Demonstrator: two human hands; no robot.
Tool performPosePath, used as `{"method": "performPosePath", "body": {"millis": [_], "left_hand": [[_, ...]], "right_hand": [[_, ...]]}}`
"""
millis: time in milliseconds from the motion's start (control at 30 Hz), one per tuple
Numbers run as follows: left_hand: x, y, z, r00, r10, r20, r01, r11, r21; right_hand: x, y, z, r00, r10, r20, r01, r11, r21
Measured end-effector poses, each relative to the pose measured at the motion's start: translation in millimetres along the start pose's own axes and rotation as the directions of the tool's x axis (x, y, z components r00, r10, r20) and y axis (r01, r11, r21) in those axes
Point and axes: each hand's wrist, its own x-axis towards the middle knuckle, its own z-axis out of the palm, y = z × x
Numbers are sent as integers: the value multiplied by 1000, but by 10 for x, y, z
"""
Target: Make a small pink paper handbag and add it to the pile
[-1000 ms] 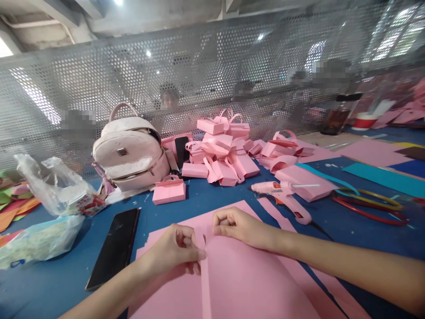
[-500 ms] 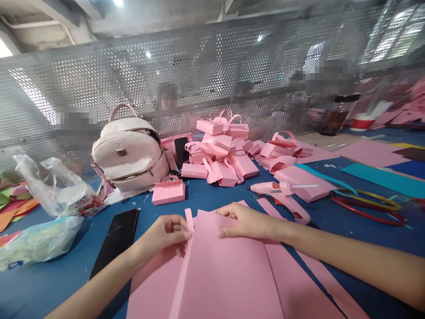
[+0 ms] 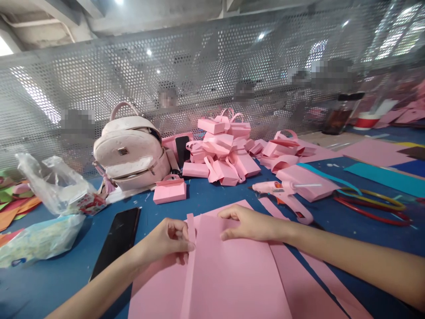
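Pink strip (image 3: 190, 281) pinched by left hand (image 3: 171, 239) has shifted left; right hand (image 3: 245, 223) rests unclenched.

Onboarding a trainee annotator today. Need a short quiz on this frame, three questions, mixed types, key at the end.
1. Multiple choice: which of these stands just left of the pile of small pink boxes?
A. jar
B. backpack
C. paper cup

2. True or false: the right hand grips the glue gun.

3. Fill in the blank: the narrow strip at the thumb of the left hand is ____ in color.

Key:
1. B
2. False; it rests on the large pink sheet.
3. pink
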Motion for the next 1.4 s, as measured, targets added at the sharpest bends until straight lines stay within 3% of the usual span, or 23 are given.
{"method": "performPosePath", "body": {"millis": [533, 1400], "left_hand": [[38, -54, -62, 998, -32, 52, 31, 999, 25], [-3, -56, -142, 996, -42, 83, 38, 998, 48]], "right_hand": [[9, 27, -24, 999, -36, -3, 36, 999, 40], [-3, 3, -71, 995, 56, 82, -64, 993, 100]]}}
